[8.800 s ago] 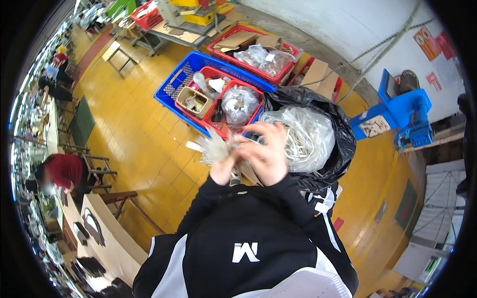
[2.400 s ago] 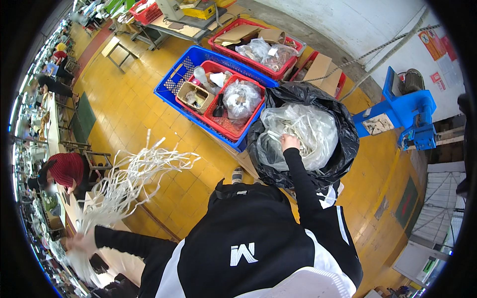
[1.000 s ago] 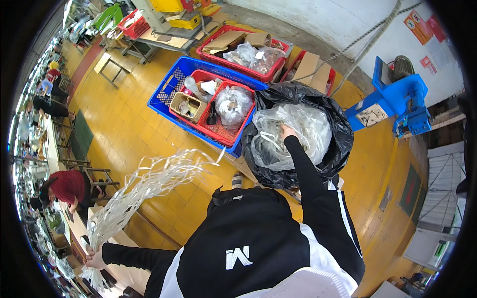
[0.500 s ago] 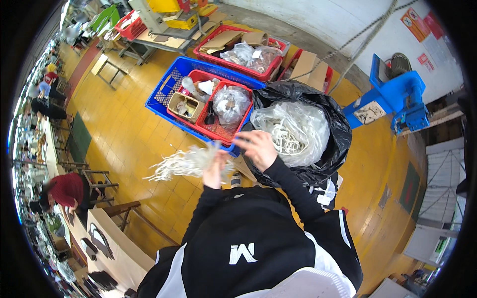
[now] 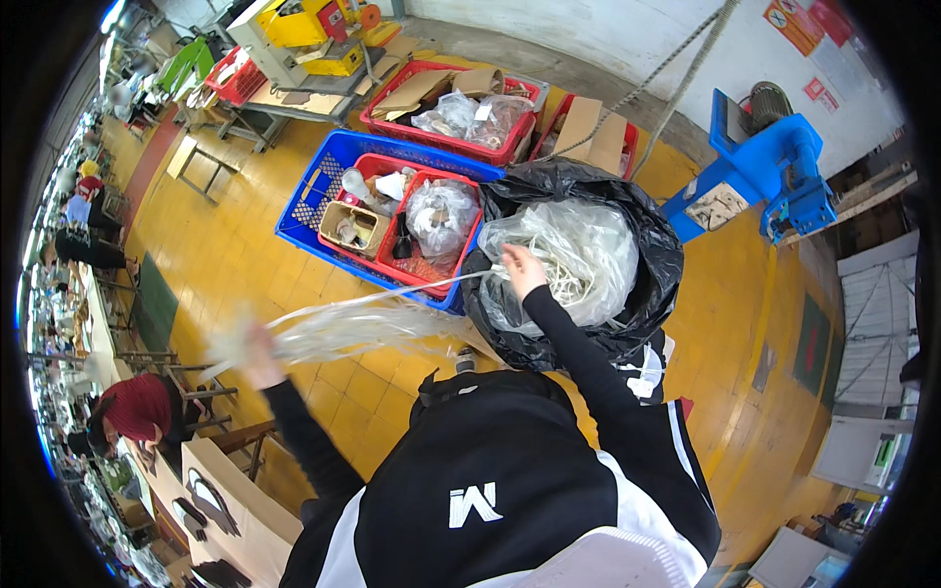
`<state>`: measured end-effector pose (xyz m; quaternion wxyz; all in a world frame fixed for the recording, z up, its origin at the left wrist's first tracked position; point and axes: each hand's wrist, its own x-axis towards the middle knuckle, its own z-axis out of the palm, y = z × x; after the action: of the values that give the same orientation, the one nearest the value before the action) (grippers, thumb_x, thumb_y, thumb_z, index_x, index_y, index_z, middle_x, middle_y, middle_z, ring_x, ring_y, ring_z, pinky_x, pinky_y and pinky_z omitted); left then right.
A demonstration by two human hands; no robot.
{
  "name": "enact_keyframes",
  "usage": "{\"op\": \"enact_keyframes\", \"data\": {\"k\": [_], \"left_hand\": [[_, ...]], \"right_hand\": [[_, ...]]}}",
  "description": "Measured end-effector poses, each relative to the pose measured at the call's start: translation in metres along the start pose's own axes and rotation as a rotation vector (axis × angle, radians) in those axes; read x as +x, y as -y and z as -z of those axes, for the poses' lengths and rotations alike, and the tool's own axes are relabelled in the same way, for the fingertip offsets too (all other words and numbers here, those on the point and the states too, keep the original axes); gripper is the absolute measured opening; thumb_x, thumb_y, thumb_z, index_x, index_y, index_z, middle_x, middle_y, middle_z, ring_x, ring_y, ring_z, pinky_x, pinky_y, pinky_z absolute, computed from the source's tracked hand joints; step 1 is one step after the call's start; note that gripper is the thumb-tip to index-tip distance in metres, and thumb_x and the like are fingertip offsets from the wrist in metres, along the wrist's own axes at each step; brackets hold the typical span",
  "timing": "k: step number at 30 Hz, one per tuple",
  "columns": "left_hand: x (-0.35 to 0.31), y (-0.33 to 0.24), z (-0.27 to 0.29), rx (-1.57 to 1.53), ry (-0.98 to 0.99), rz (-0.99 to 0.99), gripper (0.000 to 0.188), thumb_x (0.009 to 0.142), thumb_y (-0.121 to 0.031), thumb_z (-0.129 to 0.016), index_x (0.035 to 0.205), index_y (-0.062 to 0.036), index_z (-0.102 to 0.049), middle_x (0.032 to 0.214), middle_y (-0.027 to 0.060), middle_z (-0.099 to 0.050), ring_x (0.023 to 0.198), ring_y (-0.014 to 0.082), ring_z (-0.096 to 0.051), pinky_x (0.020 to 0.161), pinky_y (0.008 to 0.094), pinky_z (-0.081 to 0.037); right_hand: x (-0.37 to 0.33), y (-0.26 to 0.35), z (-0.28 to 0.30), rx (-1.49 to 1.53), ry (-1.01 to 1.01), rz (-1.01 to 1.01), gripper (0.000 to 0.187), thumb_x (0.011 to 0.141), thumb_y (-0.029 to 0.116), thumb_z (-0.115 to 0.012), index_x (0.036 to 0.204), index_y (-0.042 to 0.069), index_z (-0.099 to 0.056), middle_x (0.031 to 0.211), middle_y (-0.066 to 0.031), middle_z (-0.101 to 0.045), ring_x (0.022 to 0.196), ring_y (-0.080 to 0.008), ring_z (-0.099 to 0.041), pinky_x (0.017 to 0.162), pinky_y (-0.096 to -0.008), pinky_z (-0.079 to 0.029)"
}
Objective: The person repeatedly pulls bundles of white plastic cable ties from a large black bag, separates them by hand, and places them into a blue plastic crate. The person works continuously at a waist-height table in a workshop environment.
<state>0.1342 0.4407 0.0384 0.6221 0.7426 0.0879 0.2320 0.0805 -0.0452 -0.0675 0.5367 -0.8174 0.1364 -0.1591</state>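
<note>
My left hand (image 5: pixel 260 361) is swung out to the left and smeared by motion, closed on a bundle of long white laces (image 5: pixel 343 331) that trails toward the right. One strand is pulled out taut between my two hands. My right hand (image 5: pixel 523 271) pinches that lace near its end, above the near left part of a clear plastic bag (image 5: pixel 613 235). Inside this bag lies a heap of similar white laces (image 5: pixel 566 284). A black garbage bag (image 5: pixel 662 250) surrounds the clear one.
Left of the bags stands a blue crate (image 5: pixel 338 147) holding red bins (image 5: pixel 377 162) with plastic bags and scraps. Behind it is a red crate (image 5: pixel 520 147) with cardboard. A blue machine (image 5: pixel 725 176) stands right. At lower left, a table (image 5: pixel 240 490) holds dark cut pieces; a person sits beside it.
My left hand has swung far to the left with the lace bundle, stretching it out. My right hand has moved slightly right, over the clear bag, and now pinches one lace.
</note>
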Motion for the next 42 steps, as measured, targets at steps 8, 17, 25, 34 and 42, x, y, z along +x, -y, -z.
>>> {"op": "enact_keyframes", "data": {"k": [8, 17, 25, 34, 42], "left_hand": [[-0.011, -0.145, 0.253, -0.17, -1.253, -0.447, 0.029, 0.084, -0.022, -0.056, 0.11, -0.0098, -0.054, 0.09, 0.0024, -0.055, 0.074, 0.0123, -0.05, 0.064, 0.0242, -0.044], [-0.029, -0.095, 0.187, -0.126, -0.935, -0.298, 0.032, 0.085, -0.027, -0.054, 0.111, -0.0089, -0.053, 0.081, 0.0004, -0.053, 0.063, 0.0102, -0.047, 0.056, 0.0227, -0.042], [-0.162, -0.025, -0.161, -0.566, 0.953, 0.809, 0.037, 0.089, -0.029, -0.049, 0.108, 0.0012, -0.054, 0.076, 0.0036, -0.056, 0.063, 0.0122, -0.053, 0.063, 0.0258, -0.044], [-0.133, -0.114, -0.219, -0.725, 0.723, 0.761, 0.042, 0.089, -0.035, -0.051, 0.103, 0.0042, -0.055, 0.071, 0.0039, -0.055, 0.069, 0.0126, -0.053, 0.068, 0.0251, -0.044], [-0.141, -0.112, -0.218, -0.794, 0.834, 0.687, 0.049, 0.089, -0.042, -0.047, 0.114, 0.0002, -0.049, 0.107, 0.0094, -0.055, 0.099, 0.0167, -0.051, 0.085, 0.0306, -0.042]], "right_hand": [[0.051, -0.166, 0.019, -0.795, 0.146, -0.132, 0.033, 0.076, 0.014, -0.056, 0.107, 0.003, -0.057, 0.109, -0.0171, -0.057, 0.098, -0.0333, -0.055, 0.087, -0.039, -0.044], [0.023, -0.073, 0.03, -0.297, -0.07, -0.007, 0.017, 0.078, 0.016, -0.061, 0.087, 0.002, -0.065, 0.079, -0.0137, -0.063, 0.071, -0.0266, -0.06, 0.067, -0.0334, -0.047], [-0.054, 0.149, 0.037, 0.036, 0.331, 0.129, 0.015, 0.085, 0.015, -0.055, 0.094, 0.006, -0.063, 0.079, -0.0114, -0.064, 0.065, -0.0201, -0.063, 0.059, -0.0285, -0.048], [-0.106, 0.132, 0.045, 0.046, 0.272, -0.217, 0.015, 0.085, 0.015, -0.055, 0.084, 0.003, -0.063, 0.056, -0.0072, -0.056, 0.048, -0.0123, -0.053, 0.049, -0.0247, -0.041], [-0.109, 0.149, 0.035, 0.062, 0.321, -0.1, 0.015, 0.085, 0.016, -0.054, 0.086, 0.003, -0.062, 0.06, -0.0095, -0.057, 0.049, -0.0146, -0.054, 0.05, -0.0258, -0.041]]}}
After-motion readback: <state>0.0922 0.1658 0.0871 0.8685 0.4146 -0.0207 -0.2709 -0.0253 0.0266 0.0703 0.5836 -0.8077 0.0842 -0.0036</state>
